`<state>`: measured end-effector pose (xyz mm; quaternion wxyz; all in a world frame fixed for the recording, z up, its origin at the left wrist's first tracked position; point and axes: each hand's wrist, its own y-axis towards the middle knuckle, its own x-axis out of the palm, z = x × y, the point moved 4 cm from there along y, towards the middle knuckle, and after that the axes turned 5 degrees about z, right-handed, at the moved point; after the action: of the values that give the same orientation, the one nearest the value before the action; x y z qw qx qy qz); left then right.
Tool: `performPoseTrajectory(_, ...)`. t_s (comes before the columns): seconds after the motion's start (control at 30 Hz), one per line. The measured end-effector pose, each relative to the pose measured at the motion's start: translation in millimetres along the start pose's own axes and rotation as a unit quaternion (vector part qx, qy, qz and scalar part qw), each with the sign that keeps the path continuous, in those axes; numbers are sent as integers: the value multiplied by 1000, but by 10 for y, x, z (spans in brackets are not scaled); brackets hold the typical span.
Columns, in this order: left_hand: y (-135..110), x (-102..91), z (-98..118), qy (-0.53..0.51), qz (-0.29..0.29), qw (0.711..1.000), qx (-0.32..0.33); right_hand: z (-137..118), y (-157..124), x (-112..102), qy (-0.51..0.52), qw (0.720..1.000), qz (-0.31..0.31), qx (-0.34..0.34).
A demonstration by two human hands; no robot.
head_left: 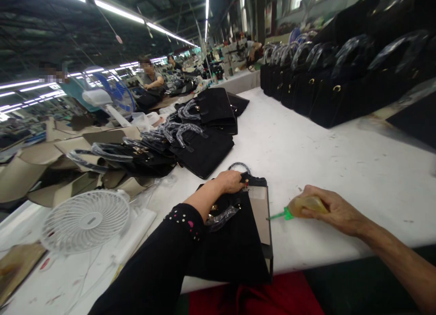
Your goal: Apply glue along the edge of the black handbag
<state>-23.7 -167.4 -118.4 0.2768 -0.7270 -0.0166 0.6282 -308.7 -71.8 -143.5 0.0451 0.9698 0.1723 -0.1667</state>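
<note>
My right hand (335, 210) is wrapped around a squeeze bottle (308, 206) of yellowish liquid, its thin green nozzle (282, 214) aimed left at the side of a black bag (231, 256). The tip is at the rim of the pale board (260, 210) there, though I can't tell whether it touches. The bag lies along the near edge of the bench (316, 165), its bottom reaching that edge, above a red cloth (282, 297). My left hand (232, 182) rests over the bag's top end, by the far handle; the fingertips are partly hidden, so I can't tell if they pinch or only press.

The likeliest trouble, I think, is a squeeze too hard: the liquid could run past the board onto the black outside (dark cloth would probably show a smear). If my left hand slipped, the bag could turn under the nozzle or slide off the near edge. The wrapped front handle (223, 218) lies loose on top and could catch my sleeve (184, 224). Drips on the bench might also mark the bag heap (204, 151) toward the far left, should one be dragged across.
</note>
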Motion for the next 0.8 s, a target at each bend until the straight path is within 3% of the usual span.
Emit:
performPoseTrajectory(0.07,-3,-4,-1,1,0,1000,-1,-3,-9,5,8,1000,0,-4)
performPoseTrajectory(0.17,-7,-10,0,1,1,1000,-1,17,-27,-45,-2,997,81,8)
performPoseTrajectory(0.33,-10,-11,2,1,0,1000,-4,66,-61,28,11,1000,3,11)
performPoseTrajectory(0.47,-17,-13,4,1,4,1000,-4,106,-74,-30,-16,996,88,22)
performPoseTrajectory(0.6,-24,-11,8,2,7,1000,6,86,-140,69,6,1000,8,22)
performPoseTrajectory(0.73,-35,-8,15,3,11,1000,12,54,-223,79,-7,998,50,21)
performPoseTrajectory(0.8,-43,-6,18,3,14,1000,12,45,-238,115,-9,999,22,25)
